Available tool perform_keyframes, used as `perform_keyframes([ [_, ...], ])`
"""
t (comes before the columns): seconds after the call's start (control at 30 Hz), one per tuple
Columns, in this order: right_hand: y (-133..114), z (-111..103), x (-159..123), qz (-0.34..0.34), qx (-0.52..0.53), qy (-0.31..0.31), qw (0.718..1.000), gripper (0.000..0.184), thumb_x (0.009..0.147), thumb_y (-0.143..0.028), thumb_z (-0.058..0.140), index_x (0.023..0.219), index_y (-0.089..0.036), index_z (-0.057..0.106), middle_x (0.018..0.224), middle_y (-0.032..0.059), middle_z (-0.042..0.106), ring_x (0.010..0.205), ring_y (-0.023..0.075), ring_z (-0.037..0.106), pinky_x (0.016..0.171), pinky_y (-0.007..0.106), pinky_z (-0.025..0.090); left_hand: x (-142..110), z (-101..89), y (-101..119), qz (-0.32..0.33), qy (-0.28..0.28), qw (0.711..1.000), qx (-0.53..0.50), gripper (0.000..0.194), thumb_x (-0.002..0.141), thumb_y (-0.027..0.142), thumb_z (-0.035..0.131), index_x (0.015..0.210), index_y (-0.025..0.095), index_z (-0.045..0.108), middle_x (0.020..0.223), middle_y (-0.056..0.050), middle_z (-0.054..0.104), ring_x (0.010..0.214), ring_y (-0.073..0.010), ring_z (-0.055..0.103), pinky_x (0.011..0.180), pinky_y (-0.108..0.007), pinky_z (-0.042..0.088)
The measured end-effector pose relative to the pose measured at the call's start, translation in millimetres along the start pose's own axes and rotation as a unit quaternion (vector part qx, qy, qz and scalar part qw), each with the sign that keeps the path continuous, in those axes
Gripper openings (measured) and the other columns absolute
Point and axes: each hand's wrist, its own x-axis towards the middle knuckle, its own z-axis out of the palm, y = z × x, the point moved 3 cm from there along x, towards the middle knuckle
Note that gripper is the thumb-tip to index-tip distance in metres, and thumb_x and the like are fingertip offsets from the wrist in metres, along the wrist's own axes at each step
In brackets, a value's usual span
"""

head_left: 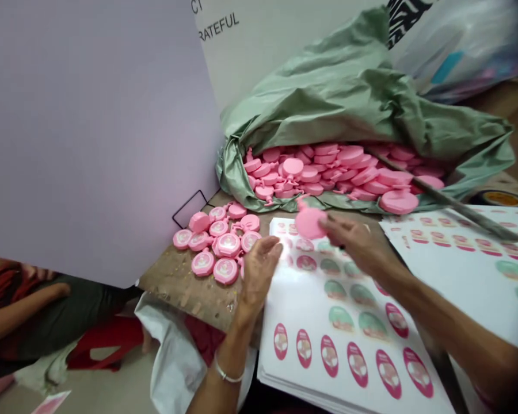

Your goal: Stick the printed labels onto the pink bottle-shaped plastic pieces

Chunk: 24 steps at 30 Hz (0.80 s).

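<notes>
The right hand (pixel 349 237) is gripping a pink disc (pixel 311 223) at its near-right edge, with the thumb and fingers closing on the rim. The disc is lying directly beyond the fingertips and is extending toward the left hand (pixel 259 270). It is hovering over the far end of a sticker sheet stack (pixel 297 299), its flat face showing. The left hand is resting at the left edge of the stack, near the disc but apart from it. Its fingers are bending inward; whether they are holding anything cannot be told.

The disc is showing a plain pink, rounded face, with a narrow tab projecting from its far edge. Its outline is blurring slightly.

The upper sheet is carrying pink oval stickers and green dome-shaped stickers. To the left of the left hand, labelled pink pieces (pixel 227 244) are lying in a loose group on the table (pixel 168 273). Beyond the disc, a green sack (pixel 319 106) is lying open and is holding many plain pink pieces (pixel 328 167).
</notes>
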Motion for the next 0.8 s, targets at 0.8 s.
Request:
perform_keyframes([
  [0.8, 42, 19, -51, -0.197, -0.345, 0.044, 0.917, 0.019, 0.09, -0.03, 0.049, 0.079, -0.018, 0.06, 0.075, 0.006, 0.068, 0.076, 0.0216, 0.057, 0.075, 0.036, 0.03, -21, 21.0, -44, -0.164, -0.064, 0.978, -0.115, 0.048, 0.076, 0.05, 0.069, 0.105, 0.012, 0.059, 0.094, -0.01, 0.067, 0.074, -0.0218, 0.071, 0.062, -0.033, 0.06],
])
